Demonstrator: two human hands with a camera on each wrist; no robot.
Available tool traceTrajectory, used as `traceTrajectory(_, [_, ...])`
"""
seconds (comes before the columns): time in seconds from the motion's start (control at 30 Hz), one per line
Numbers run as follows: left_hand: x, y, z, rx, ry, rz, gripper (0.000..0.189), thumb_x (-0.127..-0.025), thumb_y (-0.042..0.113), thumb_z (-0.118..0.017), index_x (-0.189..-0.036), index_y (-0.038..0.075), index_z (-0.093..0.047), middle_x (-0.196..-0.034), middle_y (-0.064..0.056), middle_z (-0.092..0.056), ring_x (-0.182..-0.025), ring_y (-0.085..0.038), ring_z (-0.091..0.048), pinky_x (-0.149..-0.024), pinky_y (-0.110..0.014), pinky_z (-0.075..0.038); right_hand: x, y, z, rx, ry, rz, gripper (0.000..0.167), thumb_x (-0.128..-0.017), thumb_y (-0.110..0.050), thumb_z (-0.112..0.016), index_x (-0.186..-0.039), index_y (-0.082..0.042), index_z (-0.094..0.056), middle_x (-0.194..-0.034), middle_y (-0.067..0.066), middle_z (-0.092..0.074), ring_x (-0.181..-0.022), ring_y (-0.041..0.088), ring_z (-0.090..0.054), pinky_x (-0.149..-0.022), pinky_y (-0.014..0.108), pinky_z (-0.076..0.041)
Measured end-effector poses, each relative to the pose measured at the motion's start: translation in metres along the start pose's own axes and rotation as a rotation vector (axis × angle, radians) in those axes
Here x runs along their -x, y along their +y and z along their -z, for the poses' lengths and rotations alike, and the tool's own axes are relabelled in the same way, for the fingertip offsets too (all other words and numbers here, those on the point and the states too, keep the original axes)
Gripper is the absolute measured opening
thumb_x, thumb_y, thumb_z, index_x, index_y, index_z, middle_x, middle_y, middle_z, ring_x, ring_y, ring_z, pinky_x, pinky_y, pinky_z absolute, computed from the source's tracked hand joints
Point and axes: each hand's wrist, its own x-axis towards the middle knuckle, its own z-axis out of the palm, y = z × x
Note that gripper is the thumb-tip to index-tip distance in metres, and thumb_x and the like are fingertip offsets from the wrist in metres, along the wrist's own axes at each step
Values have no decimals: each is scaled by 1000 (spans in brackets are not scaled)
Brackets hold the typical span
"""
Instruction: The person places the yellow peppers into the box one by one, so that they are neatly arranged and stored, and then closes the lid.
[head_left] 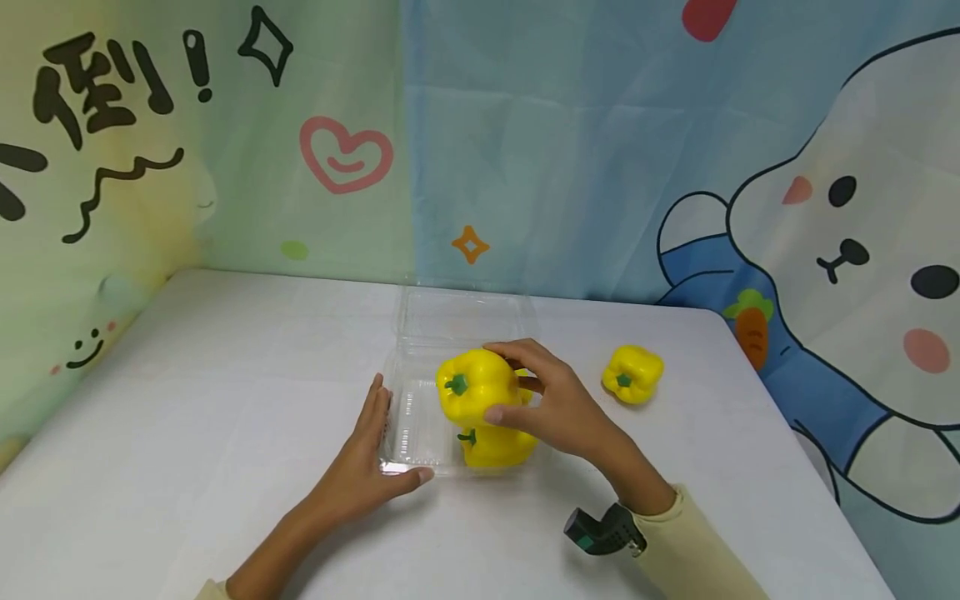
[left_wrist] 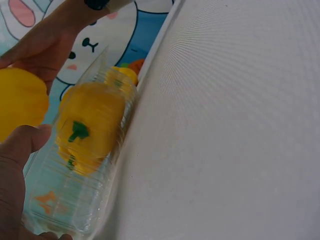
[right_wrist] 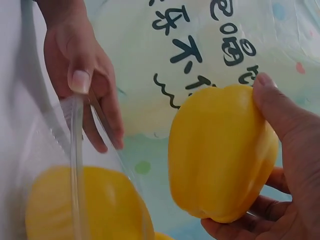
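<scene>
My right hand point(head_left: 551, 400) grips a yellow bell pepper point(head_left: 476, 387) with a green stem, thumb on its near side and fingers behind, over an open clear plastic clamshell box point(head_left: 420, 417). Inside the box, at its right side, lies another yellow bell pepper point(head_left: 498, 450). One more pepper point(head_left: 525, 387) shows only in part behind the held one. My left hand point(head_left: 367, 467) rests against the box's near left corner, its fingers straight along the left wall and the thumb point(right_wrist: 81, 80) at the rim. In the right wrist view the held pepper point(right_wrist: 222, 150) hangs beside the box wall.
A loose yellow bell pepper point(head_left: 632, 375) lies on the white table point(head_left: 225, 400), right of the box. The box's transparent lid point(head_left: 465, 317) lies folded back toward the printed cloth backdrop point(head_left: 540, 167). A black device point(head_left: 606, 531) is worn at my right wrist.
</scene>
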Motion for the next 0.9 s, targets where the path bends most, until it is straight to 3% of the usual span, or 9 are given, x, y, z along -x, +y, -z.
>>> traceTrajectory(0.3, [0, 0, 0, -11, 1, -1, 120, -73, 46, -83, -155, 0, -7, -162, -4, 9, -147, -31, -5, -111, -54, -20, -17, -1, -23, 47, -46, 99, 65, -81, -35, -80, -138, -15, -54, -127, -4, -54, -112, 12, -54, -97, 33, -47])
traceTrajectory(0.5, [0, -1, 0, -5, -9, -10, 121, -75, 48, -81, -155, 2, -4, -162, -2, 10, -146, -31, -5, -110, -55, -20, -24, -4, -35, 49, -89, 82, 67, -81, -39, -79, -138, -14, -55, -126, -5, -55, -110, 12, -53, -95, 34, -47])
traceTrajectory(0.73, [1, 0, 1, 12, -10, -17, 116, -75, 47, -81, -158, 13, -6, -162, 0, 10, -146, -34, -7, -109, -61, -18, -26, -1, -47, 88, -138, 37, 68, -80, -42, -79, -137, -13, -56, -128, -8, -58, -109, 7, -54, -93, 26, -48])
traceTrajectory(0.9, [2, -1, 1, 4, -11, -7, 117, -75, 47, -81, -157, 12, -5, -162, -2, 8, -145, -34, -11, -109, -61, -17, -26, 1, -52, 127, -173, 34, 68, -82, -44, -77, -138, -12, -56, -131, -5, -59, -106, 6, -56, -90, 25, -48])
